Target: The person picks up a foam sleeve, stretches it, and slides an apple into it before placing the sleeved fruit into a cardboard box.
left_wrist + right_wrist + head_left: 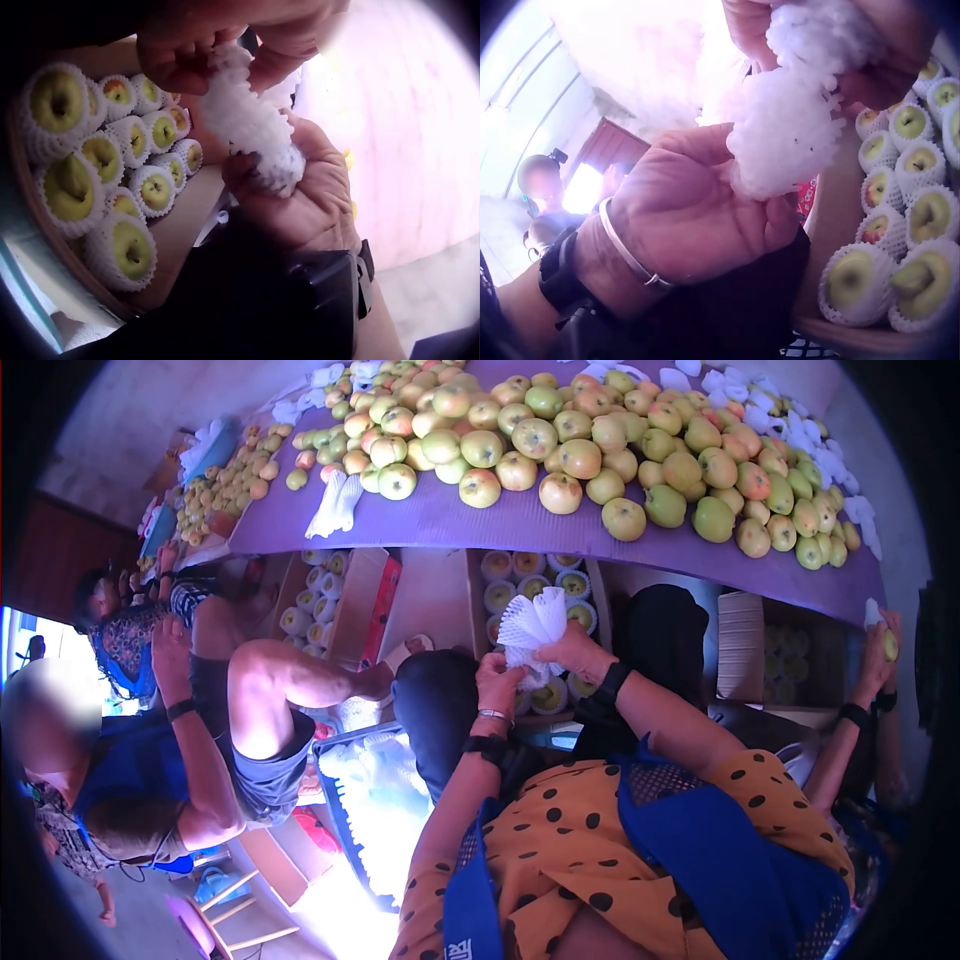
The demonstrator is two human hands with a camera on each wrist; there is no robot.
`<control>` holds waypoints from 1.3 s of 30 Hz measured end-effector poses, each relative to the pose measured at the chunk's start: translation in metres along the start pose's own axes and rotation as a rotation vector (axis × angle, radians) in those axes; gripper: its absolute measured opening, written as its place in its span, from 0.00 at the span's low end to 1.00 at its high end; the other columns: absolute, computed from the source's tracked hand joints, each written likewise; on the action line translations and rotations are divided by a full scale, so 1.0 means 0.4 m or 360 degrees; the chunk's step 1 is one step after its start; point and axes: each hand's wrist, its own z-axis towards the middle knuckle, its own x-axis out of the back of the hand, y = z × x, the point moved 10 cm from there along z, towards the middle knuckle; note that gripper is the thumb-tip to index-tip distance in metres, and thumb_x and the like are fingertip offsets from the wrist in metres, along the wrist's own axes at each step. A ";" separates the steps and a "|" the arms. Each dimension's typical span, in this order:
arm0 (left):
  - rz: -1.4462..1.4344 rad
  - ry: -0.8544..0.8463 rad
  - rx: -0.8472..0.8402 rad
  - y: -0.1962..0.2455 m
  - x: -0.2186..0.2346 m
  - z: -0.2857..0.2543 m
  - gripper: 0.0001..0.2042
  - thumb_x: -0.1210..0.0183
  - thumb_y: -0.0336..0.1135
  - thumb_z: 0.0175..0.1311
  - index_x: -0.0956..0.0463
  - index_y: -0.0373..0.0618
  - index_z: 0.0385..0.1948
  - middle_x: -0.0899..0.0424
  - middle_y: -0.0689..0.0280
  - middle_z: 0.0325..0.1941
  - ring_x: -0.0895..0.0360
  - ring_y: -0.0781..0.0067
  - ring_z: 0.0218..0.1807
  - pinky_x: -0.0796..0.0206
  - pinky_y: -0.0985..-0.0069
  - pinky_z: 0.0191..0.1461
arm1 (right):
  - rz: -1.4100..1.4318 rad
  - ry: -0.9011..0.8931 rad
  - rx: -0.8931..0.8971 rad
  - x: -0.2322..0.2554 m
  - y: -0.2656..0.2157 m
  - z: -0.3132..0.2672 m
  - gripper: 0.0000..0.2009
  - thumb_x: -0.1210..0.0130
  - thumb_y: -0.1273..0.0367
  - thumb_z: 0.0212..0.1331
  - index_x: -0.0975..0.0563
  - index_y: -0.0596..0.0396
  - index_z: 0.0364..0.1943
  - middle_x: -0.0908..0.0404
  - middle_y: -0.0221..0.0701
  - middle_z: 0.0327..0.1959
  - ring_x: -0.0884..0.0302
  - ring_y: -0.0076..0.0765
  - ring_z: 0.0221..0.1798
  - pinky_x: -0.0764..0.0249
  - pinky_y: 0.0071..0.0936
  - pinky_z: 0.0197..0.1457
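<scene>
White foam fruit netting is bunched between the two hands, over a box of wrapped apples. My left hand, with a bracelet at its wrist, pinches the lower left part. In the right wrist view, its thumb and fingers hold the netting at the edge. My right hand grips the other side. The left wrist view has the netting stretched from the left fingertips at the top down into the right palm. Whatever lies inside the folds is hidden.
Heaped apples cover much of the purple tabletop ahead, with a loose foam net near its edge. Below, an open box holds apples in foam nets. People sit close by on both sides.
</scene>
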 end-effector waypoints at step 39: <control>-0.0386 -0.0079 -0.0317 0.017 -0.012 0.030 0.08 0.47 0.19 0.43 0.32 0.43 0.25 0.27 0.70 0.23 0.31 0.82 0.23 0.36 0.84 0.26 | 0.0021 -0.0071 0.0039 0.016 0.030 0.009 0.22 0.47 0.80 0.36 0.29 0.60 0.44 0.25 0.30 0.40 0.29 0.29 0.42 0.33 0.24 0.46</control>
